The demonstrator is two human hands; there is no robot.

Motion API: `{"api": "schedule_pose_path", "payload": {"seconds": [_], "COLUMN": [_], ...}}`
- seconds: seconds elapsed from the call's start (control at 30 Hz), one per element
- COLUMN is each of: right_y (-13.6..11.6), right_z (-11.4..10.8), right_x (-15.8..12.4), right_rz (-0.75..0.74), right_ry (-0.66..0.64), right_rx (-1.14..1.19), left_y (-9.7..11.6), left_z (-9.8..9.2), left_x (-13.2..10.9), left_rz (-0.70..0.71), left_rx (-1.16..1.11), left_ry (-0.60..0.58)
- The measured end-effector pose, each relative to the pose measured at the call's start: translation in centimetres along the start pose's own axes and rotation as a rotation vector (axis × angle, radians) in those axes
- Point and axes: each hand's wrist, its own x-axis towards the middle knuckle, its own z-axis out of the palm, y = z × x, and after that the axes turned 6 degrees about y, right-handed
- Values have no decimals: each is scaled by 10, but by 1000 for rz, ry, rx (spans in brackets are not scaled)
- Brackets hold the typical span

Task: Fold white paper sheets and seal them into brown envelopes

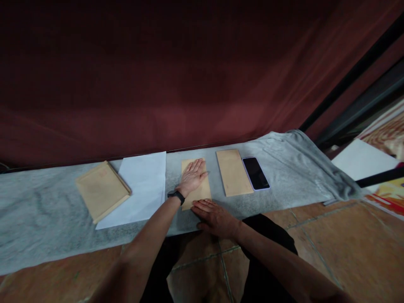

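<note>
Left hand [192, 176] is flat, palm down, on the middle envelope [200, 195], fingers straight and close together, gripping nothing. There's a black watch [176, 196] on that wrist. Right hand [215, 217] is also flat, fingers extended, fingertips on the envelope's near edge and palm on the grey cloth [47, 210] just below it. The envelope lies flat on the cloth, mid-strip, long side pointing away from the person. A second envelope [234, 171] sits just to its right, not touching. A phone [255, 173], screen dark, is right up against the far side of that one. To the left is a white sheet [142, 181], with a tan stack [102, 190] overlapping its left edge. Red curtain [158, 75] behind, tile floor [331, 244] in front.
</note>
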Motion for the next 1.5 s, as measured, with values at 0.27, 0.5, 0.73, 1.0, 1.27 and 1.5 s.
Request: {"api": "schedule_pose_path", "payload": {"seconds": [0.27, 0.5, 0.73, 1.0, 1.27, 1.5], "right_y": [2, 11, 11, 10, 13, 10], "right_z": [-1, 6, 6, -9, -5, -6], "right_x": [1, 4, 8, 13, 9, 1], "right_rz": [-24, -5, 5, 95, 142, 63], "right_ry": [76, 115, 169, 207, 242, 215], "right_rx": [58, 100, 139, 229, 196, 51], "left_y": [4, 9, 16, 27, 46, 55], "left_z": [-3, -14, -19, -26, -32, -32], "left_x": [-23, -45, -69, -100, -148, -175], "left_rz": [75, 91, 58, -7, -9, 84], "left_rx": [-51, -167, -315, -420, -304, 2], "left_ry": [-27, -105, -120, -162, -47, 67]}}
